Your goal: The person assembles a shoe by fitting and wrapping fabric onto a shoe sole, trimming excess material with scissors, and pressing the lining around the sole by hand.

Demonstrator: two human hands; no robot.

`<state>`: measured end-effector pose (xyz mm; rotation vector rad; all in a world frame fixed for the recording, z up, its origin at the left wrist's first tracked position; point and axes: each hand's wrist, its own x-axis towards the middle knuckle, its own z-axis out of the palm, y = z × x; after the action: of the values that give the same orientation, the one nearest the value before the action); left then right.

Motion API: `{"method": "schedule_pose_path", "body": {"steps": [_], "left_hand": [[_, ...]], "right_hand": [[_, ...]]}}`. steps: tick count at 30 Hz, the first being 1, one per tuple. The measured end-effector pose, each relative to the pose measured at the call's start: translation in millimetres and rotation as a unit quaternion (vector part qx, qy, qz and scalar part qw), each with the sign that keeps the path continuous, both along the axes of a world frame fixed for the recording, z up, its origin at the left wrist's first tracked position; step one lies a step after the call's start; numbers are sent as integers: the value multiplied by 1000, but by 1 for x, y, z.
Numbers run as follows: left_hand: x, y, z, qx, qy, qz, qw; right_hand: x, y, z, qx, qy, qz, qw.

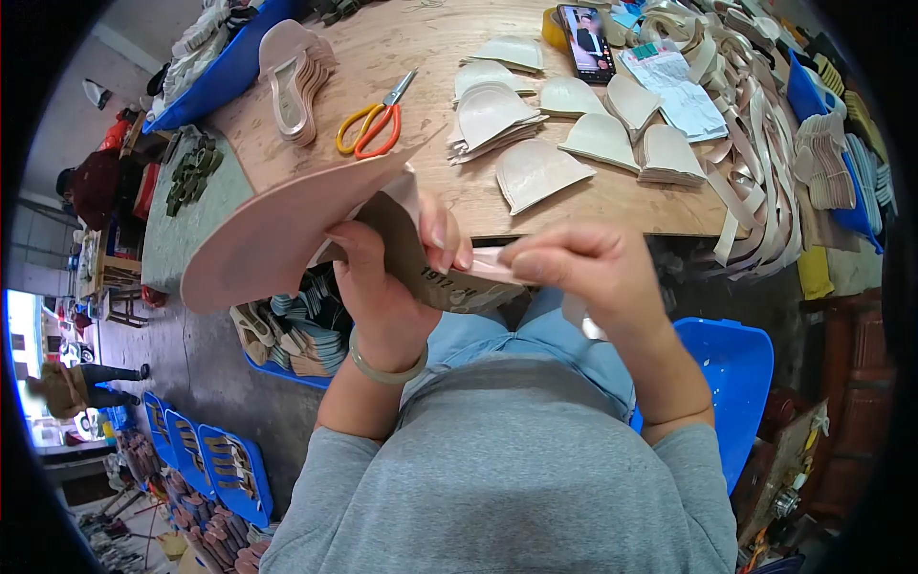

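A pale pink shoe upper [277,228] is held up before me, its olive-grey lining marked with printed digits turned partly toward me. My left hand [368,277] wraps around it, with the thumb on the near side and fingertips over the far edge. At the piece's right end, my right hand [602,273] pinches the narrow pink edge between thumb and forefinger. Whether that edge is a separate strip I cannot tell. Scissors [373,124] with orange and yellow handles lie on the table just beyond the upper.
Stacks of curved beige pieces [492,115] cover the wooden table [411,38]. A phone [585,43] and paper [674,91] lie behind them. Ribbon-like straps [765,163] hang at the right. Blue bins [732,359] stand around me; a person [72,390] is far left.
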<state>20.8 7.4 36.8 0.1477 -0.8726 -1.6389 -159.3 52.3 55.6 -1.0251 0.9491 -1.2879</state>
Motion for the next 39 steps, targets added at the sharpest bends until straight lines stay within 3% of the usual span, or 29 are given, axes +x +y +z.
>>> {"method": "schedule_pose_path", "body": {"steps": [3, 5, 8, 13, 14, 18, 23, 28, 34, 38, 39], "left_hand": [[7, -1, -4, 7, 21, -18, 1000], [7, 2, -2, 16, 31, -18, 999], [4, 6, 4, 32, 75, -15, 997], [5, 10, 5, 51, 86, -14, 995], [6, 10, 4, 52, 86, -13, 995], [11, 4, -1, -35, 64, -26, 997], [18, 0, -8, -53, 48, -43, 997], [15, -3, -21, 13, 29, -22, 999], [6, -8, -24, 111, -55, -22, 992], [-5, -7, -19, 116, -144, -11, 983], [-7, -7, -20, 118, -143, -12, 983]], "right_hand": [[9, 10, -16, -194, 190, -11, 962], [14, 14, -25, -242, 221, -33, 944], [18, 15, -32, -388, 320, -94, 859], [13, 9, -37, -485, 387, -120, 775], [14, 9, -38, -485, 386, -119, 775], [24, 12, -41, -306, 235, -54, 921], [32, 11, -39, -152, 131, 4, 980], [36, 8, -52, -239, 290, -25, 926], [9, -16, -57, -205, 316, 84, 922], [7, -41, -42, -128, 112, -8, 985], [7, -45, -40, -126, 114, -9, 985]]}}
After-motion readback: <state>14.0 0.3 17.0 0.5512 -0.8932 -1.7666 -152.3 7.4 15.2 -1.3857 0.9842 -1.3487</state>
